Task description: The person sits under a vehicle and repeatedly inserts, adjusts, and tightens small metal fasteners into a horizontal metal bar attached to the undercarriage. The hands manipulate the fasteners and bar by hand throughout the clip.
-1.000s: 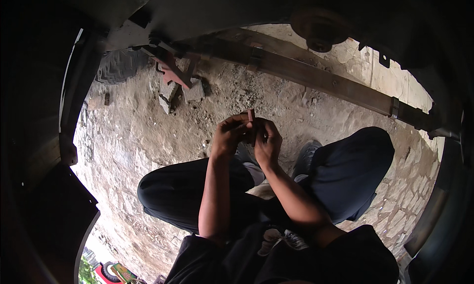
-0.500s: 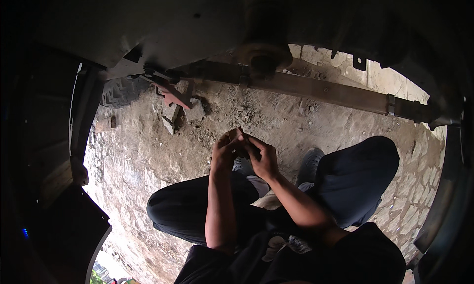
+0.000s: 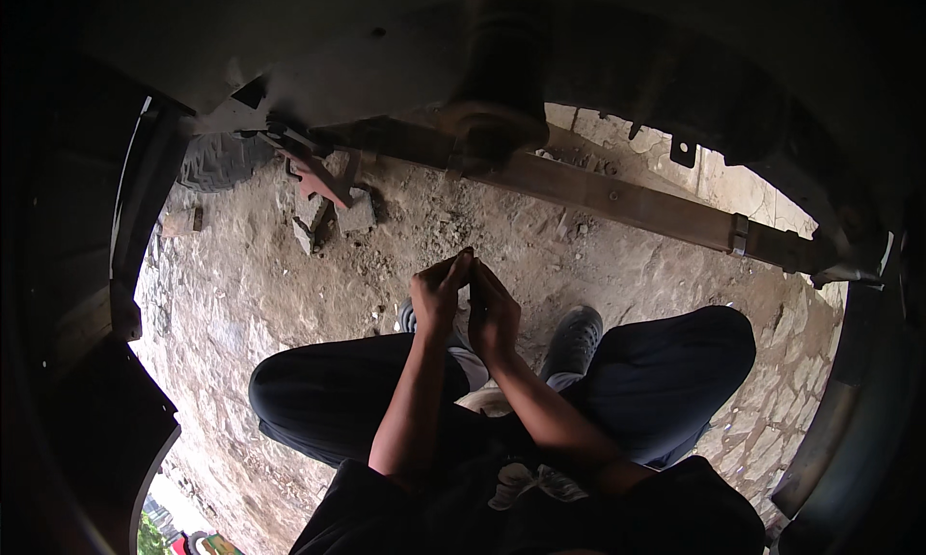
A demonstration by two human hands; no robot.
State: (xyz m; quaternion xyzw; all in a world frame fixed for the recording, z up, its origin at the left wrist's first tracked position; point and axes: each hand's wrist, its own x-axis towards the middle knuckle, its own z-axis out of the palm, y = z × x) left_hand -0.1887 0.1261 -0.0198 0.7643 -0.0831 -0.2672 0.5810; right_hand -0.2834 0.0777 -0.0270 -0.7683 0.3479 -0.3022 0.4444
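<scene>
My left hand and my right hand meet at the fingertips in front of me, above the ground between my feet. Curled fingers and a thumb pressed toward the tips make my left hand closed. The right one leans against it, its fingers bent together and pointing up to the same spot. Whatever is pinched between them is hidden by the fingers and too small to name. Beneath the hands are my dark shoes, and my knees in dark trousers spread to both sides.
Overhead hangs a dark vehicle underside with a round, blunt part. A long brown metal beam crosses ahead. At the far left are a treaded tyre, a reddish metal bracket and broken blocks. The ground is rough.
The view has shifted, so the beam, tyre and blocks sit further left. My right hand has turned, its fingers straighter and closer against the left. Both hands stay together.
</scene>
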